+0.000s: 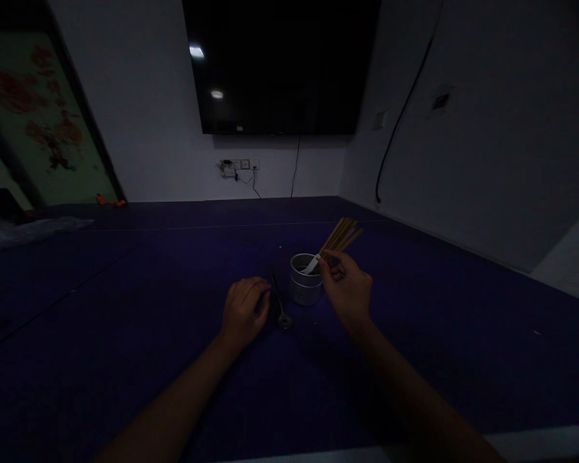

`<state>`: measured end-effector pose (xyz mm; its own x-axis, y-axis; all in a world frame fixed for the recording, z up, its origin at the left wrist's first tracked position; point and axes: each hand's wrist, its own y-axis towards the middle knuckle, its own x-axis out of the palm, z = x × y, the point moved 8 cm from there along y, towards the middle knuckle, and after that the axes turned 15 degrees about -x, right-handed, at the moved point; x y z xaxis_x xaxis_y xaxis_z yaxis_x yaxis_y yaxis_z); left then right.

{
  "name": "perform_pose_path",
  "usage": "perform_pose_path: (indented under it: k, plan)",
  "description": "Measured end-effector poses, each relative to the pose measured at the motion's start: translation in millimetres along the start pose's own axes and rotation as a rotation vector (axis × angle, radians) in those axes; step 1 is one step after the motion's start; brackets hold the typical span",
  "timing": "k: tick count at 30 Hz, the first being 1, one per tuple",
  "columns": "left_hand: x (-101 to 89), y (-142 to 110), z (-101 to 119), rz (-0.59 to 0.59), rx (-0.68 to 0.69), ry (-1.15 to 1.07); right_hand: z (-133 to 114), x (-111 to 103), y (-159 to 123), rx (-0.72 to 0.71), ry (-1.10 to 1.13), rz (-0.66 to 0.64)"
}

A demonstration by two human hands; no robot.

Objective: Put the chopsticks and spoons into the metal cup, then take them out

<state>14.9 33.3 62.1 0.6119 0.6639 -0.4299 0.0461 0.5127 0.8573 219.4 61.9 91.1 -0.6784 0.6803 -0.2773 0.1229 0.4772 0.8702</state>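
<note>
A small grey metal holder cup stands on the dark blue table. Wooden chopsticks lean out of it to the upper right. My right hand is just right of the cup, fingers pinched on a pale utensil handle that dips into the cup. My left hand rests curled on the table left of the cup, fingers bent, beside a metal spoon lying on the cloth. Whether the left fingers touch the spoon's handle is too dim to tell.
A large dark TV hangs on the back wall above wall sockets with cables. A black cable runs down the right wall. A flowered panel stands at the far left, crumpled plastic on the table's left edge.
</note>
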Motion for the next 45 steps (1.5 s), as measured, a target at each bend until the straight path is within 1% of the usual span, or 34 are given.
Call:
perform_pose_path:
  k: [5,9,12,14,16,17,19,20,21,23,25,26,27,29,31,33,40,45]
  plan:
    - [1.1,-1,0,-0.007,0.008,0.01,-1,-1,0,-0.014,-0.022,0.001]
    - [2.2,-1,-1,-0.026,-0.008,-0.001,-9,-10,1,-0.078,-0.085,0.075]
    - [3.0,0,-1,-0.037,-0.016,-0.008,-20,-23,-2,-0.173,-0.127,0.197]
    - [3.5,0,-1,-0.042,-0.01,-0.007,-30,-31,-5,-0.271,-0.174,0.269]
    - [4.3,0,-1,-0.047,-0.005,-0.004,-45,-33,-9,-0.418,-0.208,0.274]
    - [4.7,0,-1,-0.051,-0.006,-0.002,-53,-30,-11,-0.51,-0.204,0.244]
    - [6.1,-1,-2,-0.062,-0.016,0.006,-67,-17,-16,-0.673,-0.158,0.114]
    - [6.9,-1,-3,-0.07,-0.022,0.013,-71,-8,-18,-0.719,-0.125,0.019]
    - [7.8,-1,-3,-0.078,-0.028,0.019,-73,2,-20,-0.735,-0.098,-0.098]
    - [9.1,-1,-4,-0.092,-0.034,0.022,-70,28,-24,-0.685,-0.075,-0.381]
    - [10.0,-1,-5,-0.102,-0.036,0.02,-61,51,-32,-0.588,-0.087,-0.661]
    - [10.5,-1,-5,-0.105,-0.038,0.021,-55,60,-37,-0.534,-0.098,-0.778]
    - [11.1,-1,-6,-0.109,-0.04,0.025,-50,66,-41,-0.482,-0.109,-0.87]
    - [12.4,-1,-6,-0.118,-0.042,0.031,-40,75,-49,-0.395,-0.129,-0.999]
    - [13.3,-1,-7,-0.123,-0.046,0.032,-32,80,-55,-0.338,-0.144,-1.072]
    - [13.9,-1,-7,-0.127,-0.051,0.033,-28,83,-59,-0.313,-0.136,-1.112]
    - [16.2,-1,-7,-0.155,-0.061,0.045,-19,90,-69,-0.246,-0.095,-1.16]
    - [17.7,-1,-8,-0.179,-0.07,0.044,-19,92,-73,-0.255,-0.095,-1.172]
